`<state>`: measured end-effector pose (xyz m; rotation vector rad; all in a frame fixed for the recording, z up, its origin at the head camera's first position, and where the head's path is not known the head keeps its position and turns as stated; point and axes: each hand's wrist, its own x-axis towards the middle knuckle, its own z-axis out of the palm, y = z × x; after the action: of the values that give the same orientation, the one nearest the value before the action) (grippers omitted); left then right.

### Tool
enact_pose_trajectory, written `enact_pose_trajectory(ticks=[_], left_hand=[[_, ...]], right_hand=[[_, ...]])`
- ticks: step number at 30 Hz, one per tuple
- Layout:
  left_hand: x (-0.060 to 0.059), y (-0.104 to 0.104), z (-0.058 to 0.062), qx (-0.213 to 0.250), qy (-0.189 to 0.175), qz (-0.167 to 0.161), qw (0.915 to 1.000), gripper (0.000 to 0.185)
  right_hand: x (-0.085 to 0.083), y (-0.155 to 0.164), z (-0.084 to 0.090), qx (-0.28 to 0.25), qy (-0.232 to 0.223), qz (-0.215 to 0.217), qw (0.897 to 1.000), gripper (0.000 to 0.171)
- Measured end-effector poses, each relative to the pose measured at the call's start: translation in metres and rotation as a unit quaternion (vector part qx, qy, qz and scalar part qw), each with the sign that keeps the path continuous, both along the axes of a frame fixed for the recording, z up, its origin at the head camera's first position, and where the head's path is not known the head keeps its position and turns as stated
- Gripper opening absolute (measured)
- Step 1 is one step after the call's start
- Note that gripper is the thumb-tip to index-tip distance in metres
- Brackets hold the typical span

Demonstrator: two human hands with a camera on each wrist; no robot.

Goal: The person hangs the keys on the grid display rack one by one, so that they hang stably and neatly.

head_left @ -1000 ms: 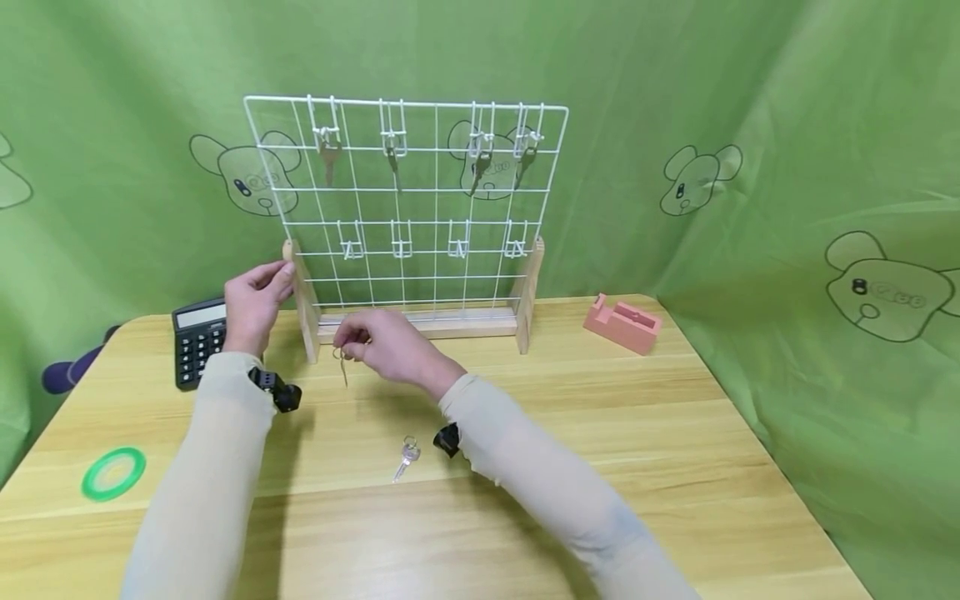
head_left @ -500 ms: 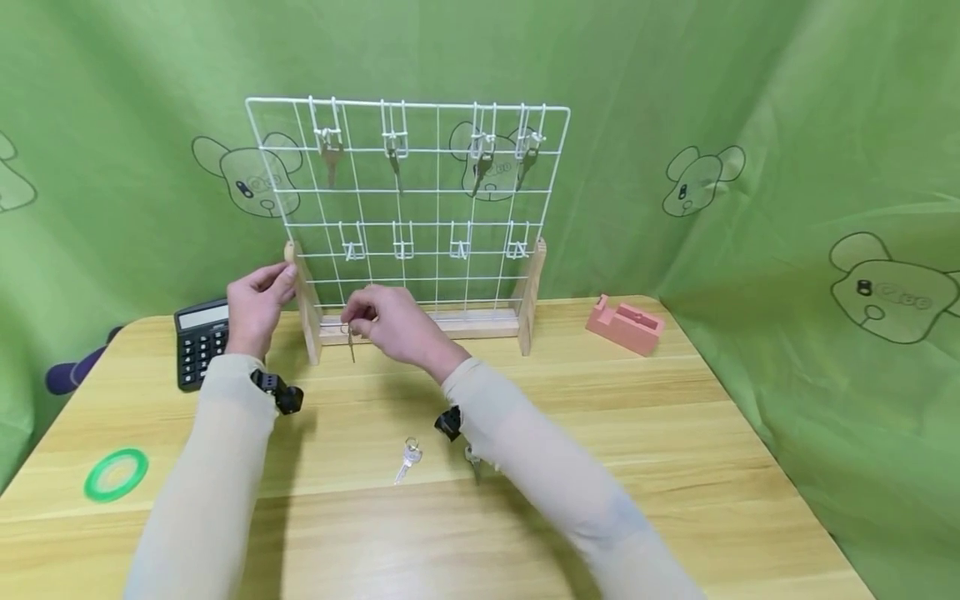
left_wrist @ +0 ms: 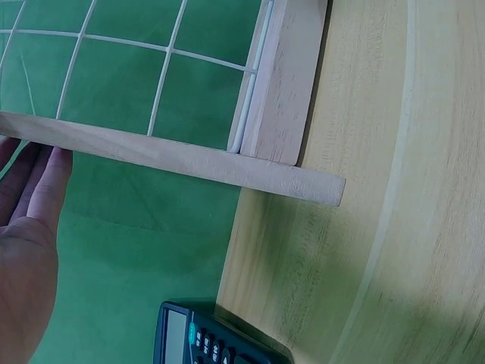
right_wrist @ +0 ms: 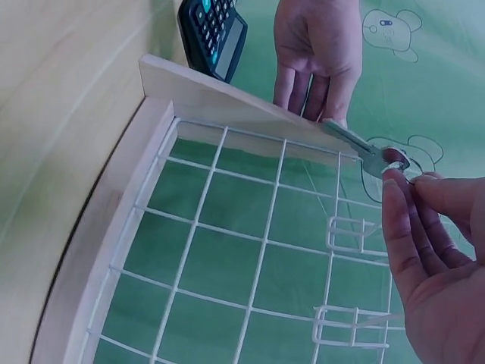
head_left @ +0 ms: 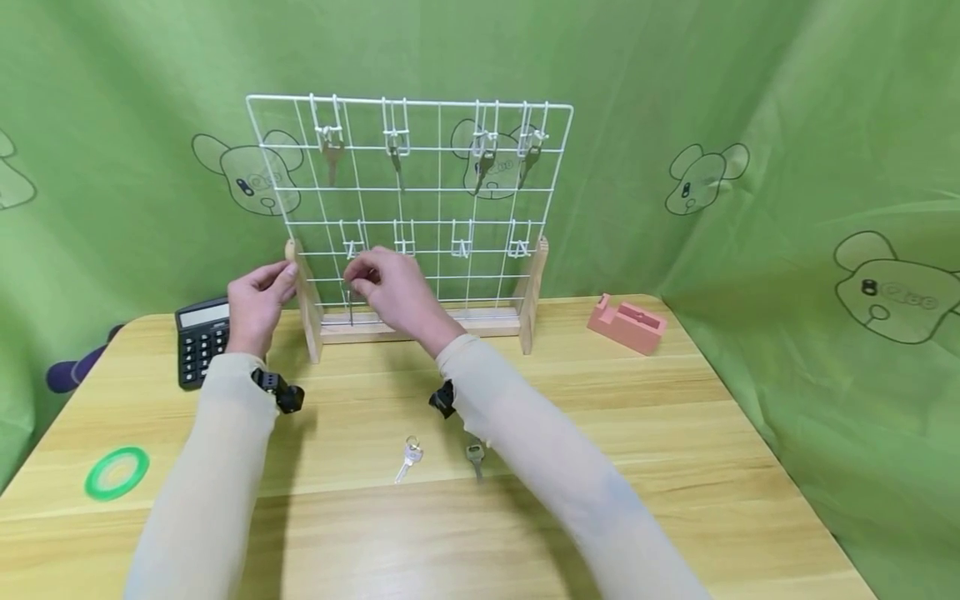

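A white wire grid rack [head_left: 530, 292] stands on a wooden base at the back of the table. Each hook of its top row carries a key; the lower-row hooks [head_left: 461, 245] are bare. My right hand [head_left: 375, 283] pinches a key [head_left: 349, 307] by its head, just in front of the lower-left hook [head_left: 352, 247]. The right wrist view shows that key [right_wrist: 360, 145] between thumb and fingers of the right hand [right_wrist: 432, 250]. My left hand [head_left: 258, 296] rests straight fingers against the rack's left wooden post [left_wrist: 174, 155]. Two more keys [head_left: 407, 458] [head_left: 475, 457] lie on the table.
A black calculator [head_left: 198, 337] lies left of the rack. A green tape ring [head_left: 115, 472] sits near the table's left front edge. A pink tape dispenser [head_left: 627, 321] stands right of the rack. Green cloth hangs close behind.
My right hand has lifted the key from just above the table up to the lower-left hook. As the arm rose, a second key on the table came into sight. The left hand stayed put.
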<state>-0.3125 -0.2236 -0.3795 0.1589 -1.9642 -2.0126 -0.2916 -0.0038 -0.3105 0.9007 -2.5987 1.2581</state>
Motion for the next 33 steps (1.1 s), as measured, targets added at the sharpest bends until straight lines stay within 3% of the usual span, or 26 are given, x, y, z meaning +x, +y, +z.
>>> enact_pose_trajectory(ticks=[24, 33], left_hand=[[0.001, 0.000, -0.001, -0.006, 0.003, 0.003, 1.0000, 0.050], [-0.001, -0.001, -0.002, -0.012, 0.004, 0.008, 0.9999, 0.048]], right_hand=[[-0.018, -0.014, 0.007, -0.036, -0.020, -0.072, 0.997, 0.015], [-0.022, -0.016, 0.004, 0.003, -0.006, -0.096, 0.995, 0.015]])
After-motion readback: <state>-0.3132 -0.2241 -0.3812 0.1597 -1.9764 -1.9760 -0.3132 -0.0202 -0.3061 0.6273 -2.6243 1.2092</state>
